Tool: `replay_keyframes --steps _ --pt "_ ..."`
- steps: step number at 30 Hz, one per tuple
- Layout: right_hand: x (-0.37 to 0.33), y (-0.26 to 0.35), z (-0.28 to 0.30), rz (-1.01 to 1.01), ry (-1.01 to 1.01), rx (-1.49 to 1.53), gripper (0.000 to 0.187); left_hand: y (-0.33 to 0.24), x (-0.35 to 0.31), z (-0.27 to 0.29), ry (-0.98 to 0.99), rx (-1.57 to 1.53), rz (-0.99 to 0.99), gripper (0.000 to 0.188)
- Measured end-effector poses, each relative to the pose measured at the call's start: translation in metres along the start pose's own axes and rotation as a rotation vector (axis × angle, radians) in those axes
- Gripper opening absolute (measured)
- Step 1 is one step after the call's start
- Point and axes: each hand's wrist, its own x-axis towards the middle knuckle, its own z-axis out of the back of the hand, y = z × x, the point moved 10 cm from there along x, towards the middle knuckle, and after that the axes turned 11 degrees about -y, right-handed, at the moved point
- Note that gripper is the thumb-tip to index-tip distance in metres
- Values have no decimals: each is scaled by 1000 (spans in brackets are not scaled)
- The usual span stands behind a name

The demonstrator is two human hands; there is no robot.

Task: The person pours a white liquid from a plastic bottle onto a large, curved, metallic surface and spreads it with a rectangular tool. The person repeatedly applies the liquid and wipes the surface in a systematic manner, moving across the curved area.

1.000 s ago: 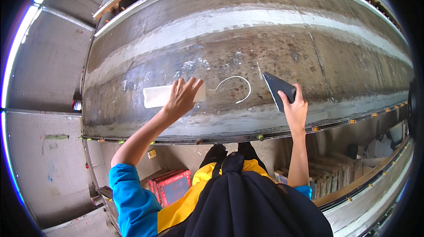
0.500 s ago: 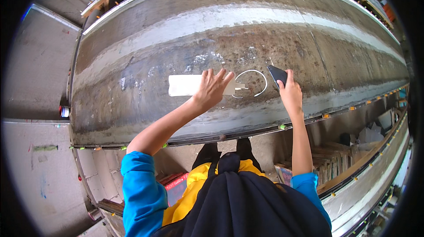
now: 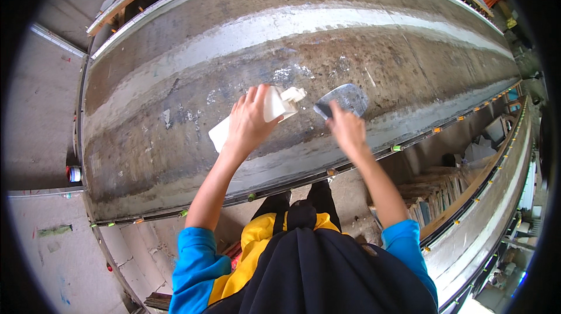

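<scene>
My left hand (image 3: 251, 116) is closed round a white, box-shaped bottle (image 3: 219, 134) with a narrower pale cap end pointing right. The bottle slants up toward the far right over the worn grey-brown tabletop (image 3: 175, 156). In my right hand (image 3: 349, 130) is a dark flat piece (image 3: 322, 109), gripped with the fingers closed; it looks like a scraper, partly hidden and blurred. Just beyond it, a greyish rounded patch (image 3: 348, 99) shows on the table; whether it is a wet smear or a thin sheet is unclear.
A long pale stripe (image 3: 280, 21) crosses the table's far part. Small coloured clips, one of them green (image 3: 397, 148), line its near edge. Stacked boards (image 3: 435, 200) stand below at the right. A small red-and-white container (image 3: 73, 173) is beyond the left edge.
The bottle has gone from level to slanting. The thin white ring beside its cap no longer shows; a greyish patch does. My right hand has come left, nearer the bottle. The view has turned slightly.
</scene>
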Motion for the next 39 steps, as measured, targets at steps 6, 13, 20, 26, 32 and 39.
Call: replay_keyframes --steps 6,13,20,26,32,39 --pt "53 -94 11 -237 -162 -249 35 8 -9 34 -185 -246 103 68" --pt "12 63 -32 96 -68 -125 28 46 -30 40 -402 -555 298 71" --pt "66 13 -20 109 -2 6 42 48 -44 40 -491 -618 325 69" --pt "-44 84 1 644 -128 211 31 67 -57 43 -581 -700 399 71" --pt "-6 81 11 828 -55 298 36 56 -60 56 -637 -584 375 72" --pt "-39 62 15 1266 87 334 40 45 -84 67 -745 -545 463 72"
